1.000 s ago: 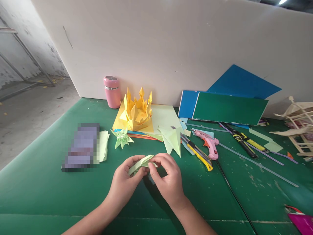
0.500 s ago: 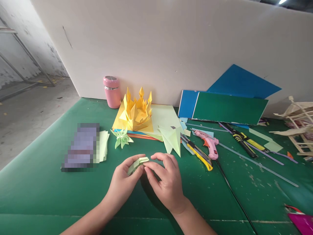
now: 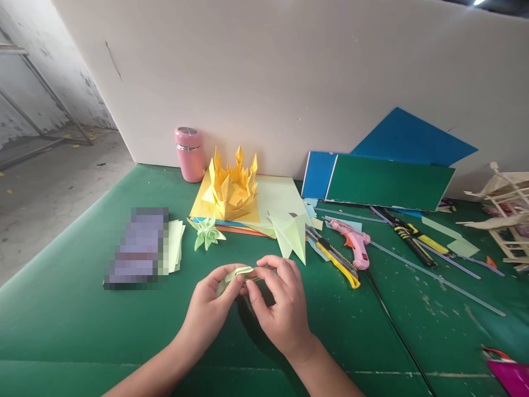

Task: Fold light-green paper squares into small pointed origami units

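My left hand (image 3: 209, 311) and my right hand (image 3: 281, 306) meet over the green table (image 3: 61, 325), both pinched on a small folded light-green paper piece (image 3: 235, 274). The left thumb and fingers grip its left end. The right hand's fingertips press on its right end. Much of the paper is hidden between the fingers. A finished light-green paper flower (image 3: 205, 232) lies just beyond the hands, and a light-green folded paper shape (image 3: 291, 234) stands to its right.
A yellow paper crown (image 3: 231, 187) sits on coloured sheets beside a pink jar (image 3: 189, 154). A yellow utility knife (image 3: 334, 259), a pink glue gun (image 3: 354, 242) with its cord, blue and green boards (image 3: 384, 179) and a stick model (image 3: 506, 209) fill the right side. A blurred object (image 3: 138, 248) lies at left.
The paper piece looks more compact than a second ago. My right fingers have shifted along its right end; both hands stay in the same place.
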The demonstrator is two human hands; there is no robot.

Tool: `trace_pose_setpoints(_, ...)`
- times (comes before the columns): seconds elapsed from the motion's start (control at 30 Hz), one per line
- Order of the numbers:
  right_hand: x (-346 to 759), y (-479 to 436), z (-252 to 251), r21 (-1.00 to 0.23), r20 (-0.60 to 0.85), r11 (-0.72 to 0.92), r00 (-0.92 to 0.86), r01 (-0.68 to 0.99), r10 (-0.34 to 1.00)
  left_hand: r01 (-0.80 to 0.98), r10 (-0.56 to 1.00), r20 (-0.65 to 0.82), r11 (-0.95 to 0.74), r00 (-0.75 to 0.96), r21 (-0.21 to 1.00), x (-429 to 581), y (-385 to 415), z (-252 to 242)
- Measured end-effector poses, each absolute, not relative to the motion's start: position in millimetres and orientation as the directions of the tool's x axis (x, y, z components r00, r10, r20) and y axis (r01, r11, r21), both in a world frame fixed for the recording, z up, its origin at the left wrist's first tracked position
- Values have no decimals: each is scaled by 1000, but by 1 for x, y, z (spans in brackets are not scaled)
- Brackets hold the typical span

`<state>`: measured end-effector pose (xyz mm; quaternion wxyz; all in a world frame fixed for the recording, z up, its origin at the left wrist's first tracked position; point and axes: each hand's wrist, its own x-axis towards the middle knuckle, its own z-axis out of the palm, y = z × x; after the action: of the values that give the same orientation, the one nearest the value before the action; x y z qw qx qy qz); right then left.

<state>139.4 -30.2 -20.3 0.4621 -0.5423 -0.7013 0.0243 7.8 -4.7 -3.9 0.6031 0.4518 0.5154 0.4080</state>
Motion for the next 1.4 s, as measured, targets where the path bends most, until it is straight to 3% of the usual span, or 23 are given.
trace_pose_setpoints(0.13,139,-31,-19,-518,651,470,-27,715,759,13,968,-223,223,112,975,6,-4,-6)
trace_pose_setpoints(0.4,138,-34,-17,-527,670,532,-61,662,740,-153,926,-325,355,190,922,4,-3,-14)
trace_pose_setpoints(0.6,137,-32,-21,-777,535,448,89,442,840,-201,921,-328,369,211,907,4,-3,-13)
trace_pose_setpoints(0.7,137,-30,-22,-827,461,401,65,394,885,-172,928,-314,349,203,921,4,-2,-12)
trace_pose_setpoints(1.03,138,-28,-18,-851,444,405,47,333,895,-258,908,-324,390,265,884,6,-5,-7)
trace_pose_setpoints(1.4,137,-28,-20,-817,478,421,53,394,877,-257,918,-326,378,224,889,7,-7,-7)
